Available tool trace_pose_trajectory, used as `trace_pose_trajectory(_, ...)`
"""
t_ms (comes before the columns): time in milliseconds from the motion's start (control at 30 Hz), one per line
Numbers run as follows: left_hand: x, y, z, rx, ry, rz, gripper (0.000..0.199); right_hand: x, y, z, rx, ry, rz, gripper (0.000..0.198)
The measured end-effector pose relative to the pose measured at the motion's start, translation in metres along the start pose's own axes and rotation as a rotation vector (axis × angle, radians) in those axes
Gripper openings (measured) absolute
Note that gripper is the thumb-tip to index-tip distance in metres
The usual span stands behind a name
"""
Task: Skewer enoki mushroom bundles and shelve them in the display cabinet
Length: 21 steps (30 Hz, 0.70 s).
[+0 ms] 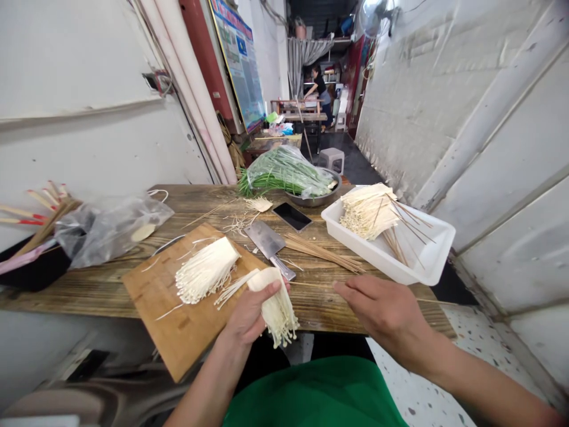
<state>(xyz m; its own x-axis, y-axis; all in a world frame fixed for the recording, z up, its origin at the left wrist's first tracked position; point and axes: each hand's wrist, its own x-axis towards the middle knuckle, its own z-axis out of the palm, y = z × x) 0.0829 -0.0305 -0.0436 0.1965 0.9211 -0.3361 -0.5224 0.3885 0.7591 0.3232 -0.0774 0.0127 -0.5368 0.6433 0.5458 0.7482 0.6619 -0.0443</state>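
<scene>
Wooden table (pixel 320 311) (dark-streaked grain), cutting board (pixel 173 326), cleaver (pixel 267 240), phone (pixel 292 216), loose skewers (pixel 324 252), white tray (pixel 433 237), metal bowl (pixel 311 201)

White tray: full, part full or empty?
Part full: mushrooms on sticks heap the tray's left side; bare white bottom shows at its right.

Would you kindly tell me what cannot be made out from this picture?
All in the head view:
Left hand: most of its fingers, hidden behind the mushroom bunch.
Held skewer: its middle, hidden by the right hand.
Black container: its left part, cut off by the picture's edge.
Wall poster: its small print, too small to read.
</scene>
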Motion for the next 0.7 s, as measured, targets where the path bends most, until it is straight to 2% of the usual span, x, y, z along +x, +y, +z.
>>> trace_pose_trajectory(700, -0.0099, 0.0020, 0.0068, 0.029, 0.003, -0.018, 0.028, -0.0073, -0.0037, 0.0013, -0.021, -0.001, -0.024, 0.027)
